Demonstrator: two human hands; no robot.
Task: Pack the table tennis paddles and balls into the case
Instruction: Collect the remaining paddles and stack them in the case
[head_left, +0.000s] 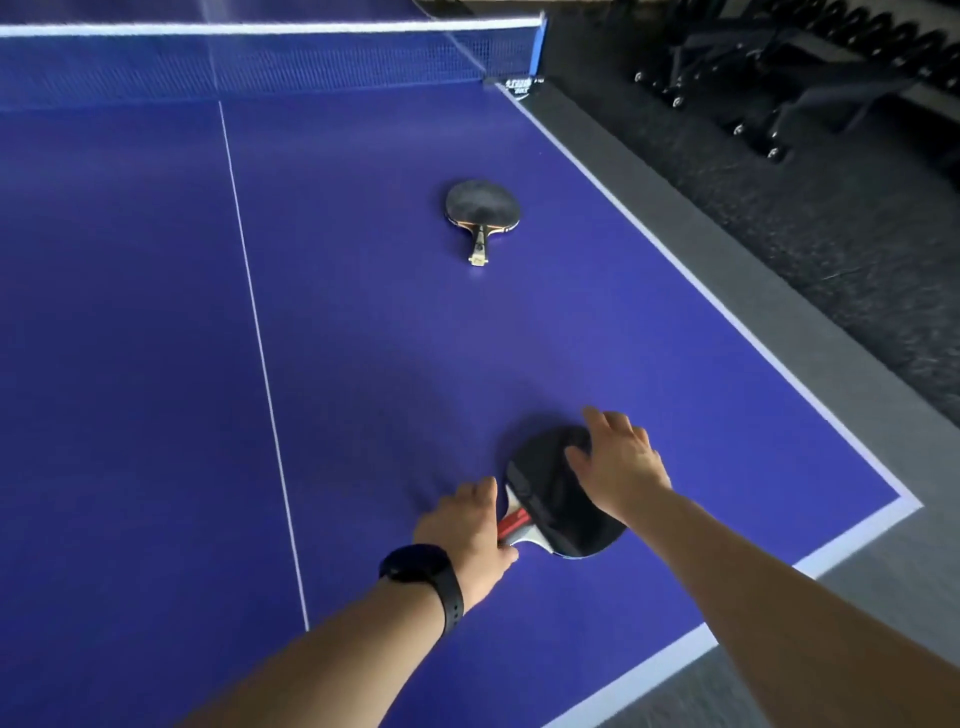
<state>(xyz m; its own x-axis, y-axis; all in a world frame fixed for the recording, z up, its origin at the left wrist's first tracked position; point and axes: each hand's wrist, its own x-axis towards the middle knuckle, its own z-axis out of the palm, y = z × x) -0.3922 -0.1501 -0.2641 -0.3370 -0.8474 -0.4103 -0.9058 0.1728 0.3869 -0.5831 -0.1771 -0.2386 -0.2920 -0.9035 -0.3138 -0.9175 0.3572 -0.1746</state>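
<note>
A black-faced paddle (558, 512) with a red and black handle lies near the table's front right corner. My left hand (467, 525), with a dark watch on the wrist, is closed around that handle. My right hand (621, 462) rests on the far right part of the blade, fingers spread. A second paddle (480, 205), black face up with a pale wooden handle pointing toward me, lies alone further up the table. No case and no balls are in view.
The blue table (363, 338) has a white centre line at the left and white edge lines at the right and front. The net (260, 57) spans the far end. Dark gym equipment (779, 78) stands on the grey floor beyond the right edge.
</note>
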